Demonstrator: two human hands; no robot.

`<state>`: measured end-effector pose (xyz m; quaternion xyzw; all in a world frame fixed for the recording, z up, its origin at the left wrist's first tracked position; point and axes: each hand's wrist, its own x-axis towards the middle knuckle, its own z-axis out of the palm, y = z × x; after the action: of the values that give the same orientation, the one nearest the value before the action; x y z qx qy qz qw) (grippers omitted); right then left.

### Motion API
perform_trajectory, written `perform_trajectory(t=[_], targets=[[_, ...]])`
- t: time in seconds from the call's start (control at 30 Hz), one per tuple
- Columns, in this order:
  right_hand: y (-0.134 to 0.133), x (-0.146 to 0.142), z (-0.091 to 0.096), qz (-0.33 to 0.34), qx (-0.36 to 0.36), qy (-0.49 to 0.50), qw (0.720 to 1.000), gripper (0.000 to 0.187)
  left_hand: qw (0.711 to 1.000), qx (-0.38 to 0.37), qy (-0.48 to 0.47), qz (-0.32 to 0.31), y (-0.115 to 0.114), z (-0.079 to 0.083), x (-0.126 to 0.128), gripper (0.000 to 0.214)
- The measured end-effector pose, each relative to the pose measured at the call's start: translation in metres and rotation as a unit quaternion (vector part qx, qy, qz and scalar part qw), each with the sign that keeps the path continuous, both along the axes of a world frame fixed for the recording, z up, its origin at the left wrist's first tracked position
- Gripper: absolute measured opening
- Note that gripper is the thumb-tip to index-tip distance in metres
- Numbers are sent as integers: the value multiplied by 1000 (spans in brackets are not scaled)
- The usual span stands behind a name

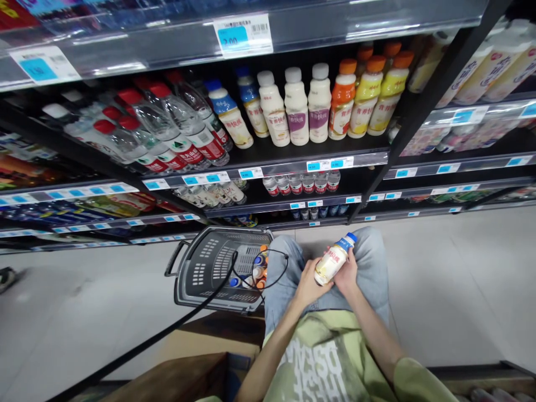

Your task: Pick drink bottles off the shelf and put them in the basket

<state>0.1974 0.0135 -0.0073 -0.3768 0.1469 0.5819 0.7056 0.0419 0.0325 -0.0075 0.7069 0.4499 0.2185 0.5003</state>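
Observation:
Both my hands hold one small drink bottle (pixel 332 262) with a blue cap and a cream label, tilted over my lap. My left hand (pixel 309 282) grips its base from the left. My right hand (pixel 348 273) wraps round it from the right. I sit with jeans-clad knees raised in front of a store shelf. A grey shopping basket (pixel 201 268) stands on the floor to the left of my knees, with several small bottles (pixel 255 273) lying in it.
Shelves ahead carry water bottles with red caps (pixel 167 131), blue-capped and white-capped milk drinks (pixel 285 106) and orange-capped bottles (pixel 368 92). Price tags line the shelf edges. A black cable runs across the basket. A wooden surface (pixel 176 382) lies at the lower left.

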Motion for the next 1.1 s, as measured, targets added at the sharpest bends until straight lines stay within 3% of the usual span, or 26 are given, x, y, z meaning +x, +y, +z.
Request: perform_trajectory(t=[0.13, 0.33, 0.4, 0.5, 0.63, 0.73, 0.83, 0.97, 1.1], targets=[[-1, 1, 2, 14, 10, 9, 1000, 59, 1000, -16, -13, -1, 1, 4, -2, 80], [-3, 0, 5, 15, 17, 19, 1000, 64, 989, -127, -39, -67, 5, 13, -9, 70], [-4, 0, 5, 12, 22, 23, 999, 64, 972, -201, -85, -89, 4, 13, -11, 69], [-4, 0, 5, 18, 29, 28, 999, 61, 923, -332, -162, -107, 2, 8, -11, 74], [-5, -1, 4, 16, 33, 18, 999, 56, 893, -391, -200, -98, 1, -3, -8, 78], [-4, 0, 2, 18, 26, -5, 999, 54, 934, -321, -144, -64, 3, -5, -5, 63], [-5, -1, 0, 43, 15, -37, 998, 54, 988, -150, -40, -29, 4, -1, -3, 46], [-6, -7, 0, 96, 26, -114, 989, 56, 998, -13, 1, 55, 5, 8, 0, 33], [-5, -14, 0, 149, 1, -252, 956, 58, 997, -11, -20, 79, 8, 17, -4, 33]])
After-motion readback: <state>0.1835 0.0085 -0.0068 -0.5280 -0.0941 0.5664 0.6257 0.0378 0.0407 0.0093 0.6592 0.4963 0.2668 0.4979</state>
